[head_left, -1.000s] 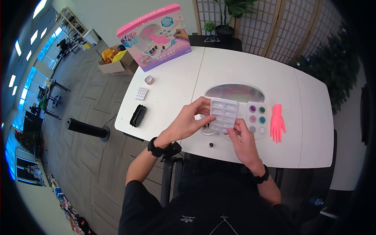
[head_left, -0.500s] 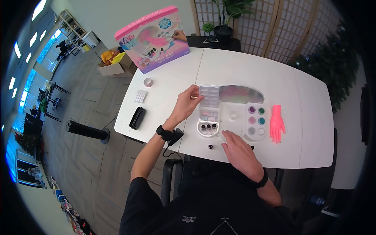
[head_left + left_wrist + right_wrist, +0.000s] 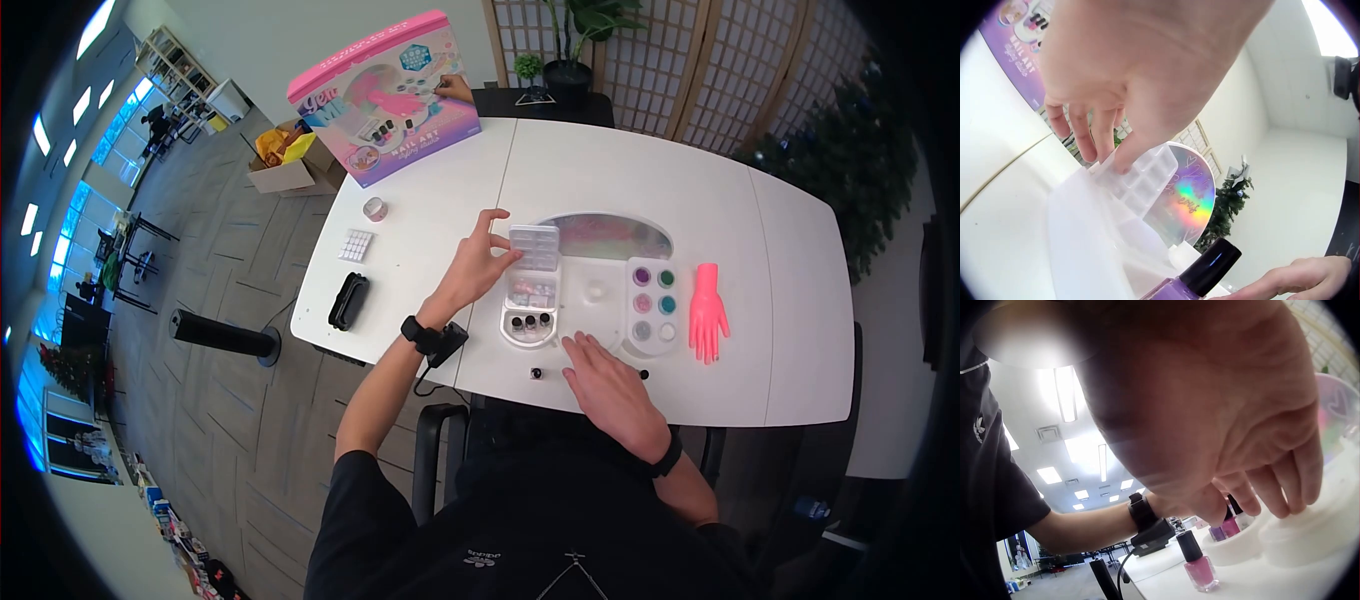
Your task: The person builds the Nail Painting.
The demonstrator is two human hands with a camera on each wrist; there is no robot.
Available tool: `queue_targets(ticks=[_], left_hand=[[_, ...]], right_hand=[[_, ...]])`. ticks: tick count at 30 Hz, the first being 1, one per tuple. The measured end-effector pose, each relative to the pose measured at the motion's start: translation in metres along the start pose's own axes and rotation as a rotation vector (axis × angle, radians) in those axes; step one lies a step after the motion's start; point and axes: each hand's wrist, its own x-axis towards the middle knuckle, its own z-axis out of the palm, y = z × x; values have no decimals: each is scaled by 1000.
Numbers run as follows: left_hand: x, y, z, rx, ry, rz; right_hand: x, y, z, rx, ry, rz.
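The left hand (image 3: 477, 266) pinches the left edge of a clear compartment tray (image 3: 535, 247), with the thumb on its face in the left wrist view. This tray (image 3: 1142, 181) stands tilted behind a white holder (image 3: 529, 341) that contains small pink and pale pieces and several black-capped bottles. The right hand (image 3: 616, 397) lies palm down with straight fingers touching the front of the white base (image 3: 597, 312). In the right wrist view a pink polish bottle (image 3: 1200, 567) stands on the table beside the holder.
A pink practice hand (image 3: 708, 312) lies right of the tray of glitter pots (image 3: 653, 333). An oval mirror (image 3: 610, 238) stands behind the base. Farther left are a black case (image 3: 349, 302), a white-squared sheet (image 3: 356, 245), a small jar (image 3: 375, 209) and a product box (image 3: 395, 100).
The clear tray has gone from both hands in front of the base to behind the holder, held by the left hand alone. The right hand let go and moved down to the base's front.
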Motion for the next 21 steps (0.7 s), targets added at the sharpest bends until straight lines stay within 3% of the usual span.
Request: queue_targets(ticks=[3,7,9,12,16,21], left_hand=[[-2,1,0,28,2,35],[-2,-14,9,44,25,141],[-6,-10,11,22,43,140],[-10,-6,10,-22,58,117],[-11,-2,2,-47,114,131],[-15,17,-8,-14,199,173]], right_hand=[[-1,-3,-8,53,51,-5],[-16,-6,-76,297,120,138],[-24,20,-103,358,242,280],[-30,95,-129,181,348,460],[-42,208,-109,20,166,617],[-38,250,-88,178,51,651]])
